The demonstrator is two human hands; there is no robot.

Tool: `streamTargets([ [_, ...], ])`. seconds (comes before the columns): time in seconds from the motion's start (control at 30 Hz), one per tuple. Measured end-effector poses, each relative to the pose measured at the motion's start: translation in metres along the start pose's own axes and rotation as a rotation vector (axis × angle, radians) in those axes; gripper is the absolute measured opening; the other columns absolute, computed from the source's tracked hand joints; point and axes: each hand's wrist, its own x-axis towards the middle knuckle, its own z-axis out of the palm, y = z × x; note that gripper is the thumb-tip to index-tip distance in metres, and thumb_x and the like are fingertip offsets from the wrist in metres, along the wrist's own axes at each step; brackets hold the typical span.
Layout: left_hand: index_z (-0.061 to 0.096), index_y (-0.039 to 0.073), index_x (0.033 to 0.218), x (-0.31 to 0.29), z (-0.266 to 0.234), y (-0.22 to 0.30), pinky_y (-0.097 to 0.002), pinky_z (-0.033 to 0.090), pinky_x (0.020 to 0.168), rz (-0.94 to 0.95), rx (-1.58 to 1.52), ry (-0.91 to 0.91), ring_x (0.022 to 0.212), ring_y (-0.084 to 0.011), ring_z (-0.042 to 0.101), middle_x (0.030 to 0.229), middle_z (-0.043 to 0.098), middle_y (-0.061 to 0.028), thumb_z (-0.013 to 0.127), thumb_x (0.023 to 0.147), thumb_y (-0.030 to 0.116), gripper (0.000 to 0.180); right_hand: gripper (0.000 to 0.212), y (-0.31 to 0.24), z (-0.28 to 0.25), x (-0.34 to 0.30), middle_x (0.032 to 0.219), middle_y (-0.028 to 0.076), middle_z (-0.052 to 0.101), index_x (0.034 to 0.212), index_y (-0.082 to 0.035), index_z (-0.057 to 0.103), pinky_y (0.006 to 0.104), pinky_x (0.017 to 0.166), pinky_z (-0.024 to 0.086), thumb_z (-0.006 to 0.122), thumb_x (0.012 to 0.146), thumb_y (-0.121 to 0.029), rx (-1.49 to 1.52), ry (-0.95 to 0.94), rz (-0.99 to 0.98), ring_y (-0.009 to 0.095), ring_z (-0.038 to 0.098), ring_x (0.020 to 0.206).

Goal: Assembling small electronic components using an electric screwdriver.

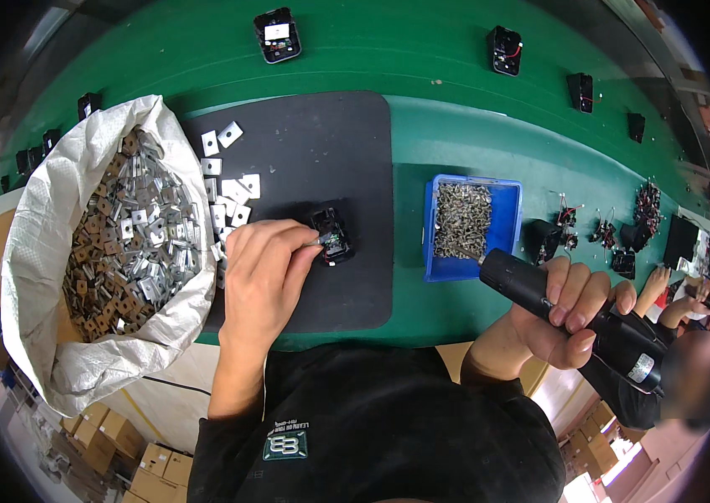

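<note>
My left hand [263, 267] is closed in a pinch over a small black plastic housing [336, 248] on the dark mat. Between thumb and forefinger shows a small greyish metal piece, its exact shape mostly hidden. Inside the housing are bits of green and white electronics. My right hand [577, 306] wraps around a black electric screwdriver [518, 281], held tilted with its bit toward the left. The bit's end is over the near right part of a blue bin [502, 220] holding many small metal screws [461, 220].
A white woven sack [41, 251] of square metal plates [141, 226] stands at left. Loose plates [238, 189] lie on the black mat [321, 142]. More black housings [277, 35] sit on the green strip behind. Wired parts [567, 216] and a co-worker's hands [652, 289] are at right.
</note>
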Motion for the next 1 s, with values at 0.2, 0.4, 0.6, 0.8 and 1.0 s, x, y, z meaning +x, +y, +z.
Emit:
streamTargets([
  [0.2, 0.069, 0.008, 0.080, 0.006, 0.006, 0.001, -0.0395, 0.036, 0.097, -0.003, 0.062, 0.001, 0.110, -0.0243, 0.058, 0.122, 0.062, -0.0066, 0.081, 0.067, 0.009, 0.018, 0.047, 0.002, 0.008, 0.005, 0.074, -0.003, 0.053, 0.118, -0.016, 0.043, 0.0279, 0.065, 0.042, 0.075, 0.084, -0.013, 0.016, 0.018, -0.003, 0.011, 0.051, 0.062],
  [0.4, 0.063, 0.009, 0.078, 0.009, 0.019, -0.009, -0.0431, 0.032, 0.100, -0.046, 0.125, -0.041, 0.105, -0.0213, 0.060, 0.105, 0.068, -0.0009, 0.080, 0.071, 0.010, 0.019, 0.047, 0.001, 0.012, 0.007, 0.074, -0.003, 0.055, 0.118, -0.016, 0.044, 0.0276, 0.066, 0.043, 0.075, 0.084, -0.013, 0.028, -0.012, 0.008, 0.012, 0.053, 0.063],
  [0.6, 0.061, 0.009, 0.107, 0.016, 0.023, -0.012, -0.0376, 0.034, 0.099, -0.155, -0.067, -0.091, 0.101, -0.0228, 0.061, 0.103, 0.068, -0.0034, 0.077, 0.073, 0.006, 0.037, 0.047, 0.002, 0.017, 0.006, 0.073, -0.003, 0.055, 0.118, -0.017, 0.045, 0.0275, 0.063, 0.045, 0.076, 0.084, -0.013, 0.070, -0.018, 0.019, 0.012, 0.054, 0.063],
  [0.8, 0.067, 0.000, 0.102, 0.006, 0.006, -0.012, -0.0418, 0.040, 0.095, 0.090, -0.556, 0.181, 0.100, -0.0306, 0.062, 0.109, 0.066, -0.0173, 0.069, 0.069, 0.012, 0.036, 0.045, 0.006, 0.030, 0.009, 0.071, -0.002, 0.057, 0.116, -0.017, 0.046, 0.0262, 0.061, 0.048, 0.076, 0.084, -0.011, 0.176, -0.050, 0.042, 0.011, 0.056, 0.061],
  [1.0, 0.071, 0.005, 0.100, -0.001, 0.017, 0.011, -0.0351, 0.037, 0.078, 0.390, -0.249, 0.091, 0.084, -0.0199, 0.065, 0.098, 0.071, -0.0043, 0.079, 0.071, 0.032, 0.040, 0.043, 0.007, 0.050, 0.005, 0.072, -0.002, 0.058, 0.113, -0.014, 0.049, 0.0258, 0.062, 0.050, 0.076, 0.081, -0.006, 0.314, -0.029, 0.113, 0.011, 0.057, 0.062],
])
